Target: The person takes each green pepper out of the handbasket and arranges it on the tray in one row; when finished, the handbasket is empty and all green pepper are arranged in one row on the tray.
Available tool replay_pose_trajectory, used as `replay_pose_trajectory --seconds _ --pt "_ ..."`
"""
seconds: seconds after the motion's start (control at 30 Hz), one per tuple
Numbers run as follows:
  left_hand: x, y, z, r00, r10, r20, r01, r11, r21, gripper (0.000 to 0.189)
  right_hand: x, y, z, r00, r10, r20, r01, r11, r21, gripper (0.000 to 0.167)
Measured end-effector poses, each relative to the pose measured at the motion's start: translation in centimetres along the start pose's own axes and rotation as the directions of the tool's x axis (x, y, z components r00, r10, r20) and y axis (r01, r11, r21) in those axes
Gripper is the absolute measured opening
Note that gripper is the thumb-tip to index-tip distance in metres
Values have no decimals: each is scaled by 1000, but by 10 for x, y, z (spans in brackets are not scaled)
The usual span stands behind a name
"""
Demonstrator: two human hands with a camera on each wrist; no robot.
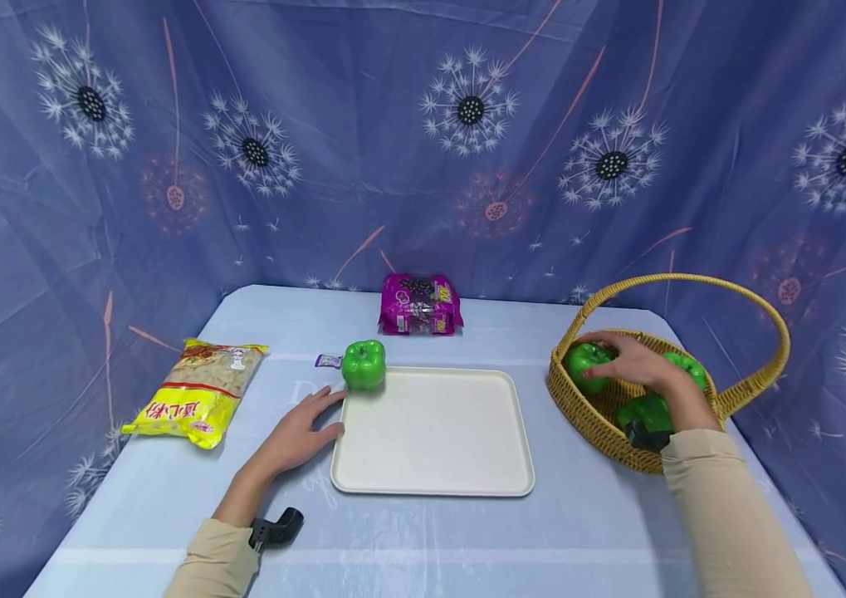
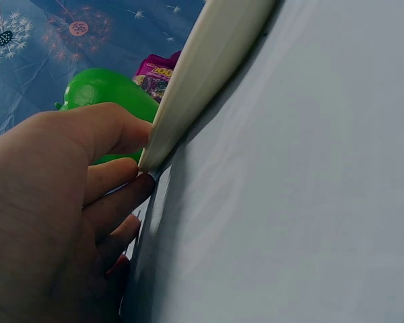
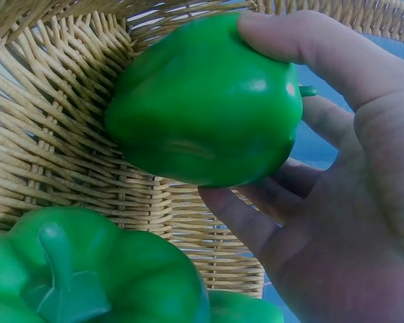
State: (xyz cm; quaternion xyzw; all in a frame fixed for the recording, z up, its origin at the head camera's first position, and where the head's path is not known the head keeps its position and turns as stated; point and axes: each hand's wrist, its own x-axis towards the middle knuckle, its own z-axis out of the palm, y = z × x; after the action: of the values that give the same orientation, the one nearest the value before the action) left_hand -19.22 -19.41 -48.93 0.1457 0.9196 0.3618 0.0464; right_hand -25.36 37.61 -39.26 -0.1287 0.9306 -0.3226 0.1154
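Note:
In the head view, my right hand point(image 1: 633, 362) reaches into a wicker basket point(image 1: 572, 411). It grips a green bell pepper point(image 3: 205, 101), thumb on one side and fingers round the other, inside the basket wall. Another green bell pepper point(image 3: 108, 259) lies below it in the right wrist view. My left hand point(image 1: 301, 433) rests at the left edge of a white tray point(image 1: 433, 432), its fingers extended. Up close, the thumb and fingertips touch the tray's rim point(image 2: 182, 101). One green bell pepper point(image 1: 364, 365) sits at the tray's far left corner.
A yellow bag of dry food point(image 1: 202, 390) lies at the table's left. A purple package point(image 1: 420, 305) stands behind the tray, and a small purple packet point(image 1: 329, 361) lies beside the corner pepper. The basket's tall handle point(image 1: 759, 307) arches over its right side.

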Motion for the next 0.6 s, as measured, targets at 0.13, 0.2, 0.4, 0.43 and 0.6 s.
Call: replay_pose_trajectory --seconds 0.13,0.2,0.4,0.43,0.6 --pt "0 0 0 1000 2 -1 -2 1000 3 55 -1 -1 0 1000 3 1 -3 1000 -5 68" --pt "0 0 -1 1000 2 -3 -2 1000 4 55 0 -1 0 1000 1 0 -1 1000 -5 67" --pt "-1 0 -2 1000 -6 -4 6 1000 3 55 2 -1 1 1000 -13 -4 13 1000 -5 67" --pt "-1 0 -2 1000 -8 -4 8 1000 3 55 2 -1 1 1000 -15 -4 15 1000 -9 67" --pt "-1 1 -1 1000 -8 -2 8 1000 3 56 -1 -5 -1 1000 3 -10 -4 999 -41 67"
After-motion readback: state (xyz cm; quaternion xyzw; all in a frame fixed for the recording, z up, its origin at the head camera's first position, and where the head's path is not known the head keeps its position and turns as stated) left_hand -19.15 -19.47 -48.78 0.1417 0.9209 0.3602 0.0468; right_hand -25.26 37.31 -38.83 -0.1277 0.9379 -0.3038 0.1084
